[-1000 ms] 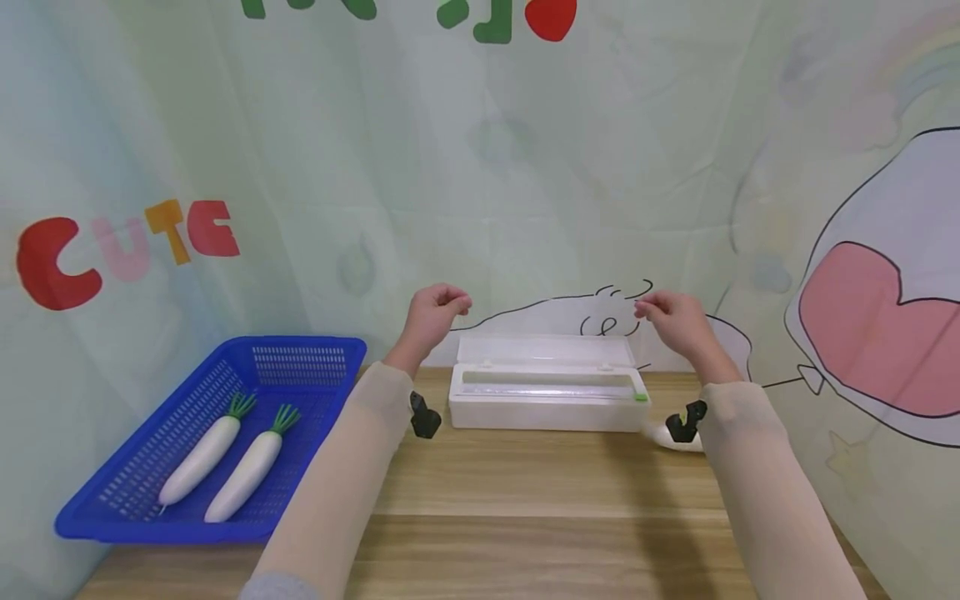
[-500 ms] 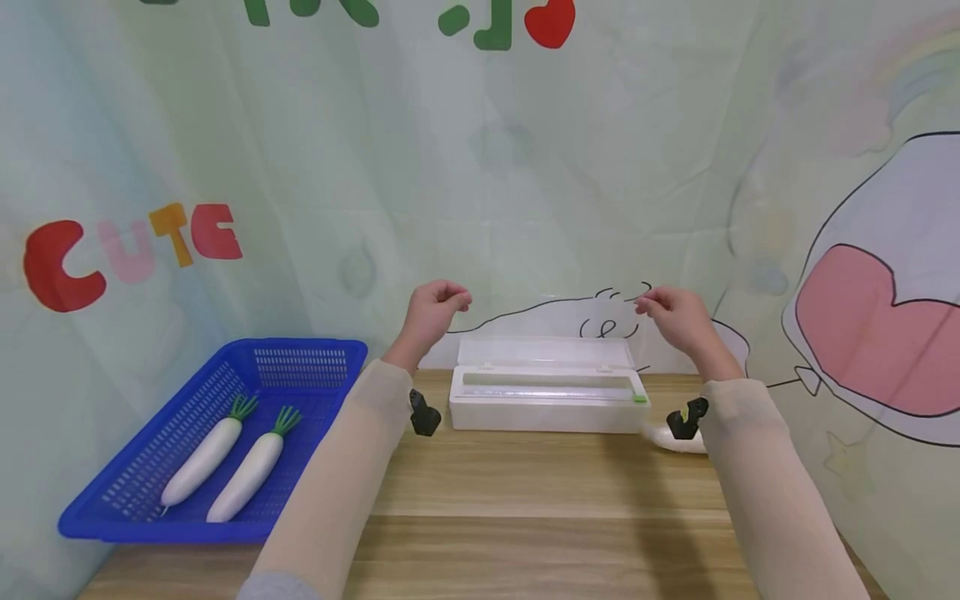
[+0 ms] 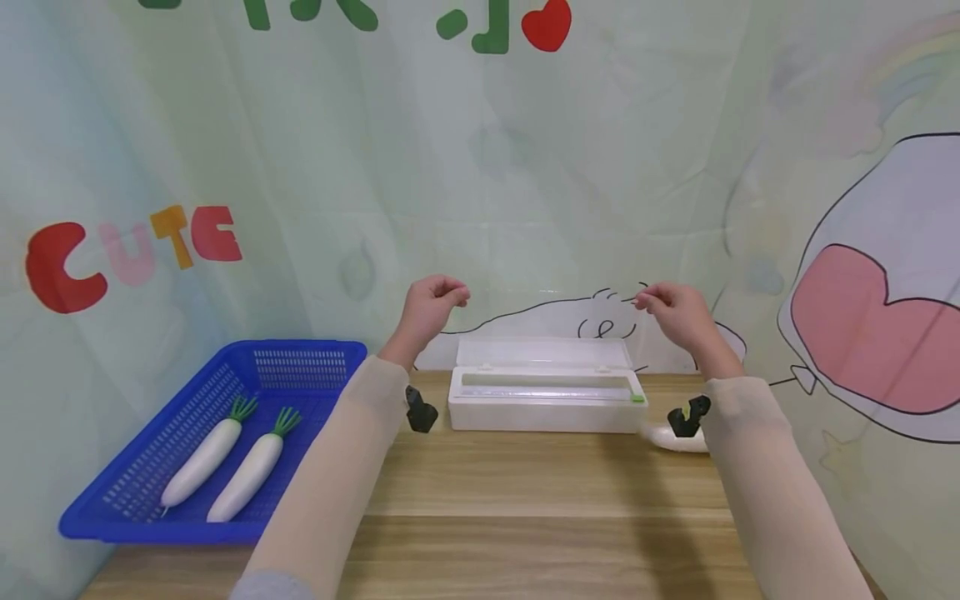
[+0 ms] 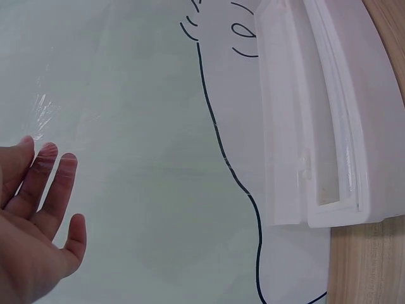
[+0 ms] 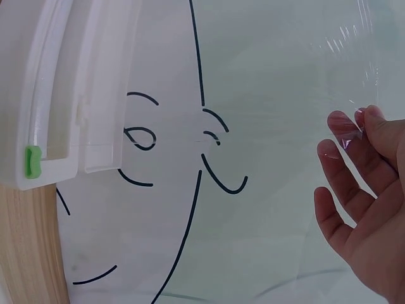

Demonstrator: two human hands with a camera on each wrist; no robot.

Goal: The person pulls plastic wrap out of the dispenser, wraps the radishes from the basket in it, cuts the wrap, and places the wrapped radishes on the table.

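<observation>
My left hand [image 3: 427, 312] is raised behind the left end of a white cling film dispenser [image 3: 547, 418], thumb and forefinger pinching an edge of clear cling film [image 4: 44, 114]. At the other end, my right hand [image 3: 681, 317] pinches the film's opposite corner, its wrinkles glinting in the right wrist view. The sheet spans the space between both hands, nearly invisible in the head view. Behind the dispenser its translucent lid [image 3: 543, 352] stands up, showing the roll inside. A green slider [image 5: 33, 162] sits at the right end of the dispenser's slot.
To the left, a blue plastic basket [image 3: 172, 533] holds two white radishes [image 3: 202, 462] with green tops. Another white radish [image 3: 677, 439] lies right of the dispenser, partly hidden by the right wrist. A printed curtain [image 3: 495, 167] hangs behind the wooden table [image 3: 525, 483].
Both hands have risen slightly, and the left has shifted a touch leftward, both still pinching the film. The dispenser, basket and radishes have stayed put.
</observation>
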